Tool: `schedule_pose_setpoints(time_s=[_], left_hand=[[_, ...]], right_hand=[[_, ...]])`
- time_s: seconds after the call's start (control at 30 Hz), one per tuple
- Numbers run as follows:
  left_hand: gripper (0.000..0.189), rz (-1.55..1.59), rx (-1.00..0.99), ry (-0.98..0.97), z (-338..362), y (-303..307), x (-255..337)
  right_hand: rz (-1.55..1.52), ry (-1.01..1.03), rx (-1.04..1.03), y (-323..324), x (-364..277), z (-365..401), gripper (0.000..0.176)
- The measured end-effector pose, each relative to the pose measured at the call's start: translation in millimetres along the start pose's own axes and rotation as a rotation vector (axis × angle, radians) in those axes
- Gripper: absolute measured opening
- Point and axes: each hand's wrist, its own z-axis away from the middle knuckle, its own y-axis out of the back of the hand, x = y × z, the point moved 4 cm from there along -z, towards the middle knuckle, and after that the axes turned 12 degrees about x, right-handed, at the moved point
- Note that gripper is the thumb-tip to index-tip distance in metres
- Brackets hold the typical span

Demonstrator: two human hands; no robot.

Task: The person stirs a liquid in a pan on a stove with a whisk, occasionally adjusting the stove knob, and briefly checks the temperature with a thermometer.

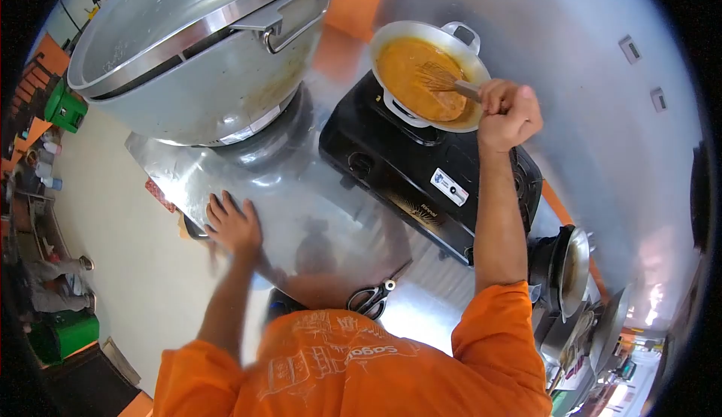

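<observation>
My right hand (511, 115) is closed around the handle of a whisk (444, 78). The whisk's wires dip into an orange-brown sauce (406, 67) in a two-handled metal pan (389, 33). Under the pan is a black gas stove (398, 180) with two burners. My left hand (234, 224) lies flat with its fingers spread on the edge of the steel table (301, 225), holding nothing. Black-handled scissors (370, 297) lie on the table close to my body, between my two arms.
A very large metal pot (203, 86) stands at the upper left, beyond my left hand. Other pots (571, 270) and stacked pans are right of my right arm. At the far left, a person's legs (60, 285) show near green bins (68, 334).
</observation>
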Motion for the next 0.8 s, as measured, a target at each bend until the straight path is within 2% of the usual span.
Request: schedule_pose_setpoints(time_s=[0.27,0.37,0.57,0.67,0.77,0.8], left_hand=[[0.062,0.035,0.077,-0.021,1.2,-8.4,-5.2],[0.062,0.034,0.082,-0.020,1.5,-7.3,-4.5],[0.063,0.032,0.072,-0.016,1.4,-6.6,-3.1],[0.063,0.027,0.060,-0.014,0.3,-5.9,-3.2],[0.063,0.033,0.060,-0.015,1.5,-5.9,-4.0],[0.063,0.036,0.063,-0.014,0.8,-5.8,-4.0]], right_hand=[[-0.202,-0.069,-0.091,-2.6,-7.6,23.3,0.041],[-0.190,-0.149,-0.106,3.7,-14.1,14.1,0.042],[-0.046,-0.179,-0.154,7.8,-24.8,-4.7,0.042],[0.007,-0.060,-0.177,12.1,-17.6,-3.6,0.042],[0.191,0.134,-0.257,7.8,-7.2,5.3,0.043],[0.153,0.104,-0.284,2.0,-10.8,5.8,0.043]])
